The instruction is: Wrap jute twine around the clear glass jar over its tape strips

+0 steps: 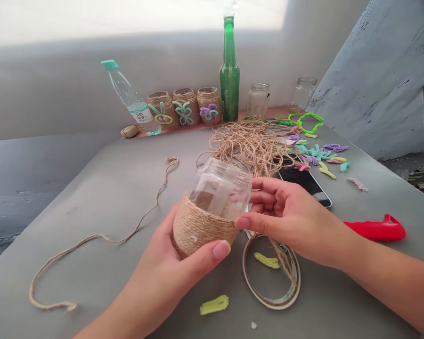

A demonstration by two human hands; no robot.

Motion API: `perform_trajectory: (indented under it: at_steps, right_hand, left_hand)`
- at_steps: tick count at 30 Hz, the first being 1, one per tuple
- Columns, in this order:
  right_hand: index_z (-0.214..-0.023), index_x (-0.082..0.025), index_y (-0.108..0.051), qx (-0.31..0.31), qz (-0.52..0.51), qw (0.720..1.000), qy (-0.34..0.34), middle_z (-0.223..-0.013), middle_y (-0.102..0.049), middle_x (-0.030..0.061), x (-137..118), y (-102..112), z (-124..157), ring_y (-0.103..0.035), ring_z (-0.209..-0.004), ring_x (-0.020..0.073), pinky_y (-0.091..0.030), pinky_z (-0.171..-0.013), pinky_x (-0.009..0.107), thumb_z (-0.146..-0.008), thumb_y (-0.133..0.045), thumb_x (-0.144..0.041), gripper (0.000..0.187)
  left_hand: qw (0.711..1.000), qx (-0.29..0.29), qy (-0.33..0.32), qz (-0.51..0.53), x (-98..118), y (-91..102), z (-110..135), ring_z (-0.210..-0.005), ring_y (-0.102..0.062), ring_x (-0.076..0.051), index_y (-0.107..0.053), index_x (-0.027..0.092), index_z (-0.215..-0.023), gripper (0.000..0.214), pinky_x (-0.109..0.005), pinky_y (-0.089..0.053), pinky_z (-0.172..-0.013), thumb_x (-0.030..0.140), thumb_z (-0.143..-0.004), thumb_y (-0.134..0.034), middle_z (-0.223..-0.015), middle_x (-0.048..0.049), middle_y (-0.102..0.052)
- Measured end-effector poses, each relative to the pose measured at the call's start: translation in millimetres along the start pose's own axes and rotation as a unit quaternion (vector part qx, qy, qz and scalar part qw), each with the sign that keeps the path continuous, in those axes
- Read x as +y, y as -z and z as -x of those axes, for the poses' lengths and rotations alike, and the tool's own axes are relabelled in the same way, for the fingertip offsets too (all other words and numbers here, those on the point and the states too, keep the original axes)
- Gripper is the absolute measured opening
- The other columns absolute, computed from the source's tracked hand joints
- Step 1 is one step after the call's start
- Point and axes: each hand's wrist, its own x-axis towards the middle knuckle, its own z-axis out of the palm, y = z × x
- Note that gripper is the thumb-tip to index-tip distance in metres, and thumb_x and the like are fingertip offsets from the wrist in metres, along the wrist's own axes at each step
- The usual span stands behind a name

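Note:
A clear glass jar [221, 183], tilted, has twine [201, 226] wound tightly round its lower part, while its upper part is bare glass. My left hand [189, 268] is closed round the wrapped part, with the thumb across the front. My right hand [279, 212] grips the jar's right side, its thumb on the top edge of the winding and its fingers curled partly behind the glass. A strand of twine [284, 261] hangs below my right hand, over a roll of tape [245, 270] on the table.
A loose heap of twine [254, 146] lies behind the jar, beside a phone [304, 183] and coloured fuzzy pieces [316, 153]. A red-handled cutter [378, 230] is at right. Along the back stand a green bottle [229, 80], a water bottle [137, 108] and decorated jars [184, 108].

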Motion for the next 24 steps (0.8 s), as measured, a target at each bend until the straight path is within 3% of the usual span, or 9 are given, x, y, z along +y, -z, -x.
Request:
perform_trajectory:
  at_steps: [4,6,10,15,21,24]
  right_hand:
    - [-0.126,-0.029,-0.066,0.054,0.031,0.998,0.011,-0.111,-0.078,0.0028,-1,2,4,-0.073,-0.084,0.0162,-0.063,-0.071,0.026,-0.074,-0.093,-0.017,0.060]
    - [-0.121,-0.028,-0.069,0.044,0.032,0.998,0.020,-0.112,-0.077,0.0033,-3,3,5,-0.075,-0.091,0.0177,-0.064,-0.075,0.026,-0.076,-0.092,-0.018,0.051]
    - [-0.115,-0.025,-0.072,0.015,0.018,0.999,0.029,-0.112,-0.076,0.0037,-5,2,3,-0.074,-0.100,0.0179,-0.063,-0.083,0.026,-0.081,-0.089,-0.022,0.038]
    - [-0.098,-0.022,-0.070,-0.015,0.010,1.000,0.019,-0.100,-0.070,0.0008,-5,1,1,-0.065,-0.084,0.0123,-0.053,-0.065,0.020,-0.084,-0.087,-0.023,0.022]
    - [-0.091,-0.021,-0.071,-0.011,0.052,0.999,-0.001,-0.081,-0.061,-0.0021,-5,3,4,-0.051,-0.067,0.0091,-0.039,-0.052,0.019,-0.085,-0.086,-0.028,0.018]
    - [-0.091,-0.019,-0.070,-0.032,0.040,0.999,-0.013,-0.080,-0.065,-0.0012,-5,5,2,-0.054,-0.067,0.0100,-0.041,-0.053,0.020,-0.085,-0.086,-0.031,0.022]
  left_hand:
    - [0.998,-0.033,0.007,0.053,3,-2.6,-1,-0.100,-0.070,-0.032,-0.074,0.033,-0.122,0.051,-0.036,-0.059,-0.074,0.053,-0.076,-0.084,-0.115,-0.0056,-0.081]
    - [0.993,-0.041,0.020,0.111,8,-3.7,0,-0.098,-0.071,-0.033,-0.076,0.034,-0.122,0.052,-0.038,-0.059,-0.070,0.054,-0.075,-0.083,-0.109,-0.0057,-0.082]
    - [0.982,-0.058,0.033,0.179,11,-1.3,4,-0.103,-0.071,-0.041,-0.070,0.047,-0.134,0.060,-0.046,-0.057,-0.071,0.053,-0.075,-0.078,-0.110,-0.0039,-0.083]
    - [0.968,-0.066,0.060,0.233,7,1.5,7,-0.102,-0.073,-0.041,-0.070,0.053,-0.132,0.051,-0.049,-0.058,-0.073,0.052,-0.081,-0.070,-0.111,-0.0005,-0.084]
    - [0.957,-0.061,0.039,0.282,11,-1.6,1,-0.091,-0.078,-0.031,-0.082,0.039,-0.115,0.033,-0.036,-0.063,-0.068,0.044,-0.083,-0.075,-0.105,-0.0034,-0.086]
    - [0.951,-0.084,0.057,0.292,13,-1.2,1,-0.088,-0.079,-0.031,-0.084,0.032,-0.109,0.031,-0.036,-0.064,-0.068,0.045,-0.082,-0.076,-0.103,-0.0082,-0.086]
